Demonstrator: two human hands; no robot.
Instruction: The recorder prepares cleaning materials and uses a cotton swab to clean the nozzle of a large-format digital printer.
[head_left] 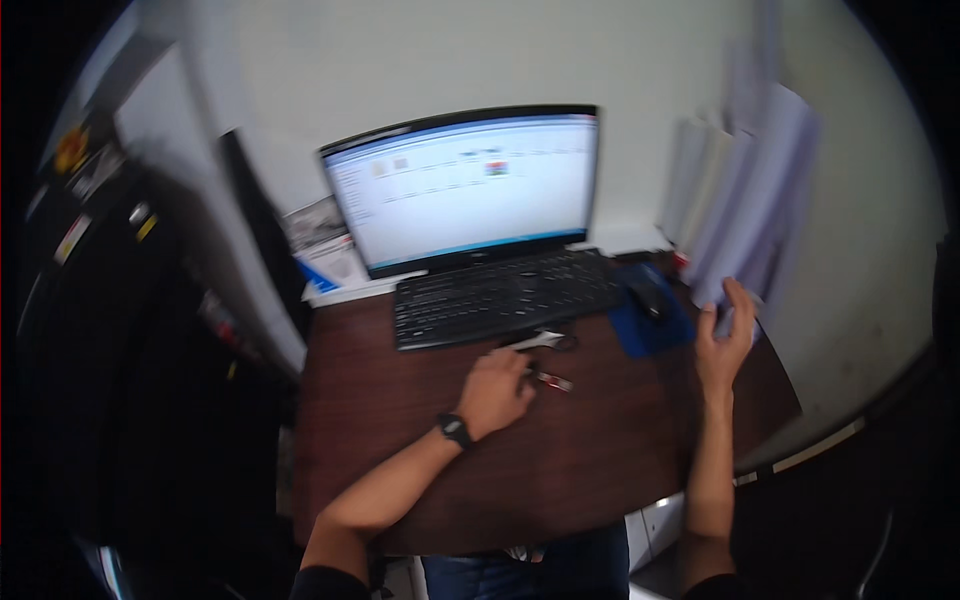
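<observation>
My left hand (497,392), with a black watch (454,430) on its wrist, rests on the dark brown desk (400,420). Its fingers curl inward and are blurred, so what lies under them is hidden. Right by the fingertips are a pair of scissors (545,341) and a small red and white item (554,381) whose kind I cannot make out. Raised over the desk's right side, my right hand (727,340) has thumb and fingers apart and holds nothing I can see. It is nearest to tall rolled white papers (735,210) by the wall.
Behind my left hand lies a black keyboard (505,295), below a lit monitor (470,190). A black mouse (650,298) sits on a blue mouse pad (645,338). Printed papers (330,255) stand left of the monitor; dark bags or cloth (130,330) fill the far left.
</observation>
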